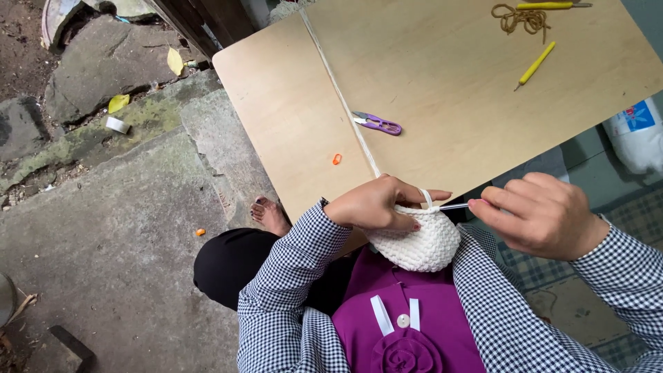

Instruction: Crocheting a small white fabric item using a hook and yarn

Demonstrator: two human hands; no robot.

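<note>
Left hand (pixel 376 204) fingers clasp white crochet piece (pixel 418 242); right hand (pixel 542 214) pinches crochet hook (pixel 452 206). White-blue bag (pixel 639 135) past the wooden board (pixel 442 90) edge.

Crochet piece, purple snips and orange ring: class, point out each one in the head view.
crochet piece (pixel 418 245), head view, middle of its white bowl.
purple snips (pixel 378 124), head view, on the handle.
orange ring (pixel 337 159), head view, its loop.

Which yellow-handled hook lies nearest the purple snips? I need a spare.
The yellow hook lying slanted alone on the board; the other hook sits at the top edge beside the brown yarn.
</note>
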